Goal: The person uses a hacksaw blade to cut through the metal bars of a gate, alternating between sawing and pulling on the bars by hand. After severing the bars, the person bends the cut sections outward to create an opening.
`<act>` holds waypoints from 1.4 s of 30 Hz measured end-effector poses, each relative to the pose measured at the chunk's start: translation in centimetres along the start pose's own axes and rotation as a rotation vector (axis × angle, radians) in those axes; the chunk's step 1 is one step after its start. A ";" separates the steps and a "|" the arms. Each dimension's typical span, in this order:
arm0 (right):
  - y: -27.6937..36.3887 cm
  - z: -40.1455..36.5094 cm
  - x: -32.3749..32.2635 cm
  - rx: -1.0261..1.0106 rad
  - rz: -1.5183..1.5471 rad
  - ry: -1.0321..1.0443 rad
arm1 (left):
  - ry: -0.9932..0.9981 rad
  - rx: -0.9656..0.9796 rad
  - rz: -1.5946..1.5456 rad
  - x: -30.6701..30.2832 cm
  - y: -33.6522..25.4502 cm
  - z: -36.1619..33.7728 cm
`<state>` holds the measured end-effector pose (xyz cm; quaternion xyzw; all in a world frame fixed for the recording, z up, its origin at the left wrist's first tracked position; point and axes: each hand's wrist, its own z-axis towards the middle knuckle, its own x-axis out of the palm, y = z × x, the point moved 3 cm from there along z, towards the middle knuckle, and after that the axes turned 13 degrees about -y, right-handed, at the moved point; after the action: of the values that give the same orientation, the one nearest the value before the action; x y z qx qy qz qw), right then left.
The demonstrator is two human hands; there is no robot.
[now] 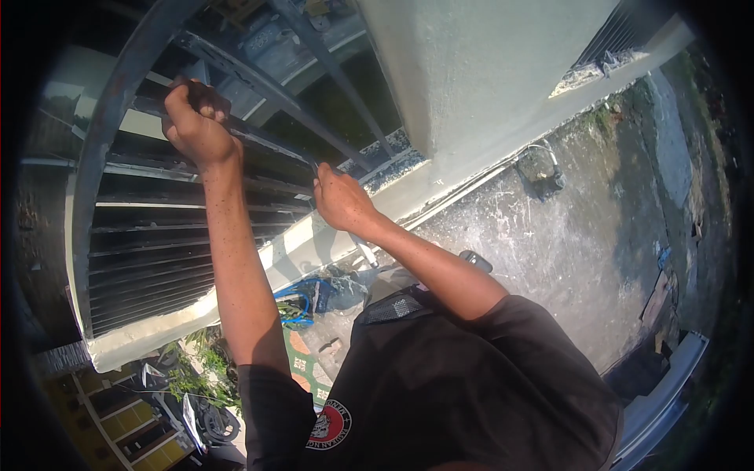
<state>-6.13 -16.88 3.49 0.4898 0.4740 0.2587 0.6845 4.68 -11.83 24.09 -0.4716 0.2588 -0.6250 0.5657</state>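
My left hand [200, 125] is raised at the upper left, its fingers curled closed around a dark bar of the metal window grille [267, 145]. Lower and to the right, my right hand [343, 200] is closed in a pinch against the lower end of the same bar. A thin tip shows at its fingertips, but most of what it holds is hidden. Paint on the grille bars looks worn and patchy. Just below the hands runs the cream window ledge [306, 239], with shadows of the arms on it.
A pale wall [479, 86] rises to the right of the grille. Stained concrete ground [542, 228] spreads below, with a dark bag-like object [542, 177] near the wall. Blue tubing [297, 306] and plants [208, 361] lie under the ledge. A motorcycle [208, 420] stands at lower left.
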 end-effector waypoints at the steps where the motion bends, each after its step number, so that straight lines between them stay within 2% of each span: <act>1: -2.0 0.2 1.1 0.037 -0.044 -0.031 | 0.013 -0.020 -0.004 -0.2 0.2 0.3; 2: -4.0 0.6 1.9 0.112 -0.110 0.070 | 0.012 -0.027 -0.018 -0.3 0.3 0.2; 3: -3.8 0.6 1.6 0.101 -0.110 0.077 | 0.014 -0.035 -0.032 -0.2 0.3 0.2; 6: 0.8 0.0 -0.9 -0.001 -0.063 -0.012 | 0.048 -0.017 -0.084 -0.5 0.9 0.6; 9: 5.9 -0.9 -2.8 -0.011 0.019 -0.035 | 0.060 -0.008 -0.104 -0.5 0.9 0.5; 11: 3.2 -0.5 -0.8 0.001 0.014 -0.052 | 0.061 -0.020 -0.112 -0.5 1.0 0.6; 13: -2.9 -0.1 1.5 0.131 -0.144 0.037 | 0.149 0.010 -0.174 -1.1 2.1 1.6; 15: -6.3 -0.7 2.2 0.031 -0.247 0.063 | 0.163 0.045 -0.191 -1.1 1.7 2.1; 16: -4.3 -1.1 1.4 -0.030 -0.290 -0.004 | 0.171 0.068 -0.203 -0.7 1.7 2.0; 17: -2.5 -1.5 0.8 -0.023 -0.306 0.005 | 0.174 0.075 -0.209 -0.7 1.9 1.4; 19: 5.3 -1.3 -2.1 0.051 -0.191 -0.044 | 0.177 0.072 -0.237 -1.0 2.7 1.5; 21: 7.9 -1.1 -2.6 0.033 -0.176 -0.103 | 0.269 0.089 -0.211 -1.0 3.4 1.6; 22: 8.6 -0.7 -2.6 0.000 -0.143 -0.159 | 0.207 0.061 -0.227 -0.8 3.1 1.4; 23: 7.1 -0.6 -1.7 0.002 -0.151 -0.167 | 0.210 0.056 -0.237 -0.8 3.1 1.6; 25: -0.3 -0.8 1.2 0.141 -0.245 -0.039 | 0.233 0.270 -0.221 -0.5 2.8 1.8; 27: -3.6 -2.8 2.6 0.082 -0.267 -0.057 | 0.226 0.266 -0.151 -0.8 1.0 1.6; 29: -5.0 -3.3 3.0 0.025 -0.287 -0.050 | 0.306 0.143 -0.076 -1.0 1.3 1.7; 31: 1.0 -3.6 0.5 0.244 -0.242 -0.026 | 0.298 0.170 -0.093 -1.3 1.3 1.3; 33: 4.5 -3.5 -1.3 0.172 -0.189 -0.150 | 0.298 0.224 -0.140 -0.8 1.4 1.6; 35: 8.9 -3.0 -3.2 0.165 -0.183 -0.193 | 0.364 0.159 -0.219 -0.7 2.1 2.0; 37: 12.0 -2.3 -4.1 0.004 -0.121 -0.312 | 0.330 0.184 -0.267 -0.3 1.8 1.5; 39: 12.1 -1.7 -2.9 0.006 -0.105 -0.315 | 0.361 0.019 -0.252 -0.7 1.6 1.5; 41: 10.1 -1.2 -1.5 0.005 -0.088 -0.315 | 0.354 0.050 -0.250 -0.6 1.7 1.7; 42: 7.1 -1.0 -0.2 0.083 -0.113 -0.282 | 0.343 0.071 -0.255 -0.6 1.7 1.6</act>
<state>-6.38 -13.87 10.02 0.5217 0.4102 0.1283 0.7369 6.86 -11.29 23.16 -0.3671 0.2673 -0.7712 0.4461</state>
